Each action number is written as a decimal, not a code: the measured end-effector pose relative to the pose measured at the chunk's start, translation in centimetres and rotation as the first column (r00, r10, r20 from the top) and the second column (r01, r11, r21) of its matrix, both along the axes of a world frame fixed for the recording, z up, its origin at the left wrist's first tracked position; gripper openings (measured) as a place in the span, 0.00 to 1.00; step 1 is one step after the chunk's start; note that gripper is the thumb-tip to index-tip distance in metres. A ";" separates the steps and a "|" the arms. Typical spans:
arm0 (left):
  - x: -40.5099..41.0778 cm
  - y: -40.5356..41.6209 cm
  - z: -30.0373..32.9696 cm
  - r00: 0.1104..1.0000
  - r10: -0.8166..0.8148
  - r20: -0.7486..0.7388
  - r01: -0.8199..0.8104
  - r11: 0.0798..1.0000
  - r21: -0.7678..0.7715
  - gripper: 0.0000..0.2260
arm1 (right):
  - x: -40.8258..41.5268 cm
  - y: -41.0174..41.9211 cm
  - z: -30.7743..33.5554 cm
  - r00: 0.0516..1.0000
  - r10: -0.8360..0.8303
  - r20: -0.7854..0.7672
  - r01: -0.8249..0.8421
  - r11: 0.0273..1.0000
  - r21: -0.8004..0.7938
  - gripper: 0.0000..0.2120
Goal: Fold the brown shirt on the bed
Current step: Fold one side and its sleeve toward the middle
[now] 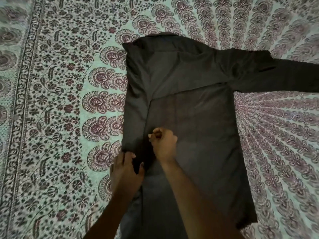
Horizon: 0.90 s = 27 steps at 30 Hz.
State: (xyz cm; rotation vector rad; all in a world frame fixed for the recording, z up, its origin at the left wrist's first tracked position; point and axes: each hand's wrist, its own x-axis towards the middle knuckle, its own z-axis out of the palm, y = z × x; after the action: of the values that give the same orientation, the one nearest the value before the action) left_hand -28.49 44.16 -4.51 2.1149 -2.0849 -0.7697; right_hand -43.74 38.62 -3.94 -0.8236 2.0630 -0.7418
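Note:
The dark brown shirt (189,104) lies flat on the bed, collar at the far end, hem near me. Its left side and sleeve are folded over onto the body, making a long strip down the left edge. The right sleeve (284,76) stretches out flat to the right. My left hand (126,169) grips the folded left edge of the shirt low down, fingers curled around the cloth. My right hand (163,142) rests just right of it on the folded strip, fingers closed and pinching the fabric.
A patterned bedspread (60,100) in pale green with maroon and black floral motifs covers the whole bed. A bordered band of the print runs down the far left side.

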 end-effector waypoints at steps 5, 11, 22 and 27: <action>1.5 3.1 1.9 0.973 -0.130 0.191 0.101 0.983 0.155 0.11 | 2.8 2.9 0.8 1.000 -0.028 0.007 0.028 0.994 0.107 0.06; 1.4 4.3 3.0 0.974 -0.155 -0.164 0.173 0.980 0.102 0.06 | 4.3 6.6 0.3 0.989 -0.141 0.055 0.126 0.970 0.210 0.22; 3.5 10.9 1.7 0.935 -0.266 -0.235 0.315 0.927 0.204 0.14 | 4.0 12.2 0.5 0.987 -0.079 0.137 0.052 0.981 0.185 0.06; 3.4 13.3 2.1 0.943 -0.252 -0.216 0.271 0.960 0.063 0.10 | 3.7 13.4 1.2 0.987 0.044 0.157 -0.073 0.981 0.181 0.08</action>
State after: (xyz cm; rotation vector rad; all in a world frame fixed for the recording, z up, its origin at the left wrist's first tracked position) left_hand -25.08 57.42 -2.39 1.7254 -2.2800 -1.0846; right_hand -40.01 52.01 -2.71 -0.6977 1.9292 -0.5520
